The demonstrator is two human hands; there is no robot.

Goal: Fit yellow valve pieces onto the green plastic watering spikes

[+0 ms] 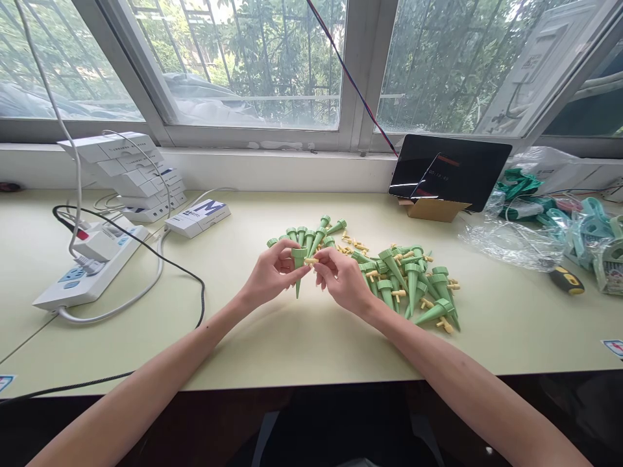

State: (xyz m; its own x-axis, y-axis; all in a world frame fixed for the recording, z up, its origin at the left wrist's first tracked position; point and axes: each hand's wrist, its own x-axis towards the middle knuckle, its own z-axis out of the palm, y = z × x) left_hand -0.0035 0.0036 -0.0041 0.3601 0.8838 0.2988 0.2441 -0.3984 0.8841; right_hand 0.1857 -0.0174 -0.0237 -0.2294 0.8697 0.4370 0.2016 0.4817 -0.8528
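Between the fingers of my left hand (269,275) is a green plastic watering spike (298,259), its cap up and its point down, held above the table. My right hand (342,277) pinches a small yellow valve (310,261) against the side of that spike, just under its cap; whether it is seated there I cannot tell. Behind my hands lies a group of loose green spikes (318,235) beside several loose yellow valves (354,244). To the right of my right hand is a larger heap of green spikes (412,285), many with yellow valves on them.
A power strip (87,266) with cables and a stack of white boxes (141,172) stand at the left. A tablet (450,168) leans on a cardboard stand (433,209) at the back. Right of it lie plastic bags (516,243) and a yellow-black tool (567,280).
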